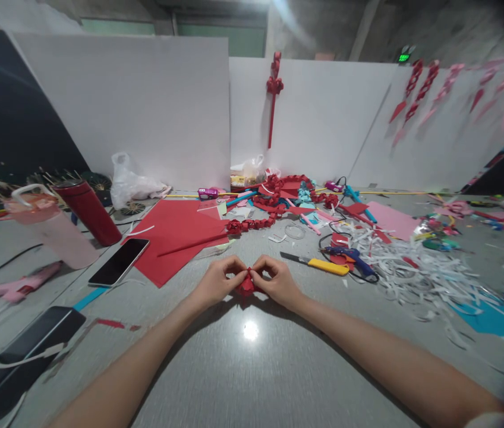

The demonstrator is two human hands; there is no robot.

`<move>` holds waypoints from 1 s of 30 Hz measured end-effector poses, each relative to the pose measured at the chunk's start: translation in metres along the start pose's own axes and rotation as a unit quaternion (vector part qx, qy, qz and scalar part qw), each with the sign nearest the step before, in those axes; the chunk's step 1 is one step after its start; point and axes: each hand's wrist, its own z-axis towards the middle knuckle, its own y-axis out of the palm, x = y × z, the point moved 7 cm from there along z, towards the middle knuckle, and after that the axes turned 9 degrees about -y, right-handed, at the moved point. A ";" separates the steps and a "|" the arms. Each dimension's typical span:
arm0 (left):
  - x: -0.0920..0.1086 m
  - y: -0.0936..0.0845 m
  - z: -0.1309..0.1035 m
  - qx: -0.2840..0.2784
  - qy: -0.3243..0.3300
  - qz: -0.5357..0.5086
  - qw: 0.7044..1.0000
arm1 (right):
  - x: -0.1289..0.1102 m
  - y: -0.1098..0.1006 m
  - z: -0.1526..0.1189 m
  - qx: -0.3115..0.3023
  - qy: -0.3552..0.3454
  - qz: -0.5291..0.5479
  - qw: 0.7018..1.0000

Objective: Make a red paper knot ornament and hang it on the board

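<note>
Both hands meet near the middle of the grey table point(252, 380), pinching a small folded red paper piece point(246, 286) just above its surface. My left hand point(221, 279) is closed on the left side of it, thumb and forefinger together. From the other side my right hand point(275, 279) grips it the same way. Its exact shape is partly hidden by the fingers. Beyond the hands runs a red paper chain point(258, 224), and red paper sheets point(167, 238) lie to its left. A yellow utility knife point(323, 265) rests right of my right hand.
A blue glue gun point(352, 260) and a heap of white paper strips point(412, 273) lie to the right. On the left are a phone point(119, 262), a red flask point(89, 214), a pink bottle point(51, 229) and a pink glue gun point(20, 284). A red paper ornament point(273, 89) hangs on the white board.
</note>
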 end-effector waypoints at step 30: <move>0.001 -0.005 0.002 -0.018 -0.057 -0.074 0.995 | 0.007 0.001 0.001 -0.014 0.007 0.018 1.000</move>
